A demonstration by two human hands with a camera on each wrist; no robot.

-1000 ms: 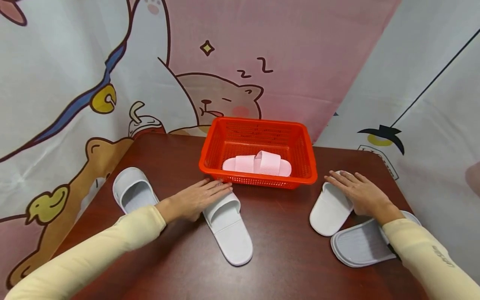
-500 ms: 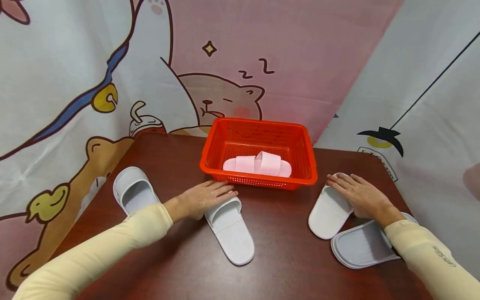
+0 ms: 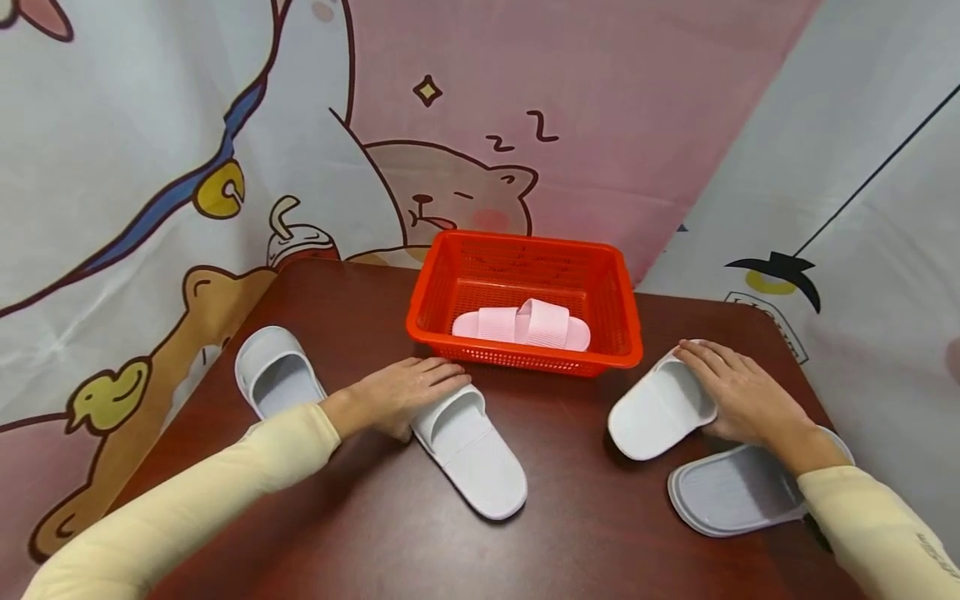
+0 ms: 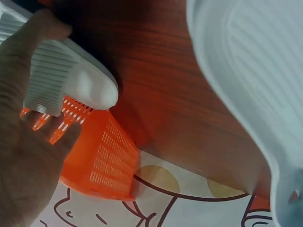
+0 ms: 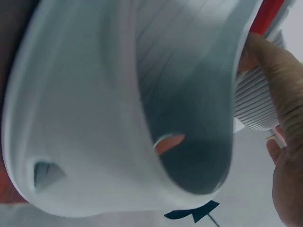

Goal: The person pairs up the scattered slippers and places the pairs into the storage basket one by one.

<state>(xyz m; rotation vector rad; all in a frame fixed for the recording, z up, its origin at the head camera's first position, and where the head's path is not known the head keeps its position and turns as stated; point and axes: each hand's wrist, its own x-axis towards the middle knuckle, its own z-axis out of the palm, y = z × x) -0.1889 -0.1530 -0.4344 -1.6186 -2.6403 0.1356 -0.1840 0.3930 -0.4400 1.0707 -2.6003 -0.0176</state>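
In the head view my left hand grips the strap end of a white slipper, left of centre in front of the red basket. The left wrist view shows the thumb along one edge of that ribbed slipper and the fingers round the other. At the right, my right hand holds the matching white slipper by its strap end. This slipper is tilted, with a shadow under its heel. The right hand's fingers partly hide its strap.
A red plastic basket at the back of the brown table contains pink slippers. One grey slipper lies at the left, partly behind the left forearm. Another grey slipper lies under the right wrist.
The right-hand slipper has tilted and swung, its heel moving left and up. The left-hand slipper has turned slightly, its heel going right. Both hands have tightened round the strap ends.
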